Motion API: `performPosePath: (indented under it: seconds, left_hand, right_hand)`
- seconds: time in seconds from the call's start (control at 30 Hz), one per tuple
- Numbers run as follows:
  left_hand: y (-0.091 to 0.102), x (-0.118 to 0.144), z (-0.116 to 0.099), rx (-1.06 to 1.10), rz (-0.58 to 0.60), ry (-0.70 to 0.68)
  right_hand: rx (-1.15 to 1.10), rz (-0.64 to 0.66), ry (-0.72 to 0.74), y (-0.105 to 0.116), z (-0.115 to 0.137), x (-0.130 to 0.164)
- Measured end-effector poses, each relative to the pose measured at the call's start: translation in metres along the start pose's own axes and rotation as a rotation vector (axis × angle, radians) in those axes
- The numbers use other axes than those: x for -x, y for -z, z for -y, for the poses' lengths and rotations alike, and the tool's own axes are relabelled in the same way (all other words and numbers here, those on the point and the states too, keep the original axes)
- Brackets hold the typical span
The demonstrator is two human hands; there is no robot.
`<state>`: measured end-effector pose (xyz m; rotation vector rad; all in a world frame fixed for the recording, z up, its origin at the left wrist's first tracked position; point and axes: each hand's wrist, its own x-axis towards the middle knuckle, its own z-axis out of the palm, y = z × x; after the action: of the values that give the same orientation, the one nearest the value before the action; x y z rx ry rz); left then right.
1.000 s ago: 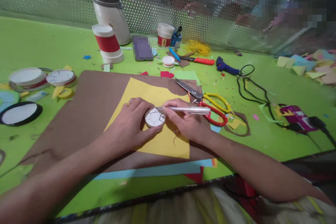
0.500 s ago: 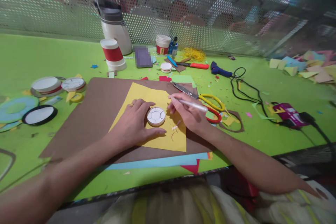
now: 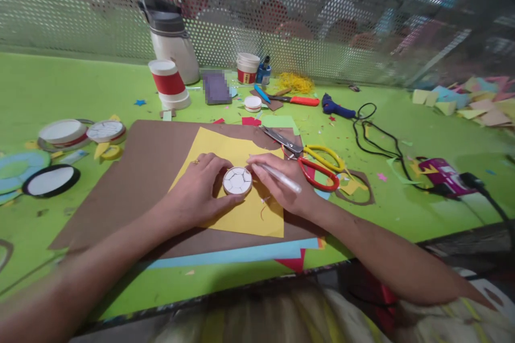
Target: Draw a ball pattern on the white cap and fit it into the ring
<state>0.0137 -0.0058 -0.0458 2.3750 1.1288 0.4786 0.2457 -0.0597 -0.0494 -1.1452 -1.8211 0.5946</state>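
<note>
A small round disc [image 3: 237,180] with a white top carries black lines in a football pattern. My left hand [image 3: 199,187] curves round it, thumb along the near edge and fingers at the far left edge. In my right hand [image 3: 287,187] is a whitish pen [image 3: 281,176], its tip end close to the disc's upper right rim. Under the disc lies a yellow sheet [image 3: 241,221] on a larger brown sheet [image 3: 140,171]. Just beyond my right hand, scissors [image 3: 322,174] with one red and one yellow handle lie with blades apart.
Behind stand a red-and-white paper cup stack [image 3: 169,84], a large flask [image 3: 171,37], a paper cup [image 3: 247,68] and a blue bottle [image 3: 263,72]. A blue glue gun [image 3: 338,106] trails a black cord at right. Round pieces [image 3: 64,134] lie at left.
My right hand and the pen have moved left, up to the disc's edge. My left hand has closed in on the disc, which looks slightly tipped. The view has shifted a little.
</note>
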Motion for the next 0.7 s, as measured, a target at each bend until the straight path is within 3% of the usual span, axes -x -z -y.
performPosePath:
  seconds: [0.23, 0.5, 0.7]
  left_hand:
    - [-0.011, 0.005, 0.006, -0.009, -0.090, -0.041]
    - [0.002, 0.013, -0.001, 0.014, -0.007, -0.082]
    - [-0.004, 0.009, 0.008, 0.039, -0.006, -0.114]
  right_hand:
    - [-0.080, -0.010, -0.088, 0.003, -0.002, 0.000]
    - [-0.213, -0.216, -0.215, 0.012, 0.011, -0.006]
    - [-0.291, -0.252, -0.259, 0.012, 0.014, -0.007]
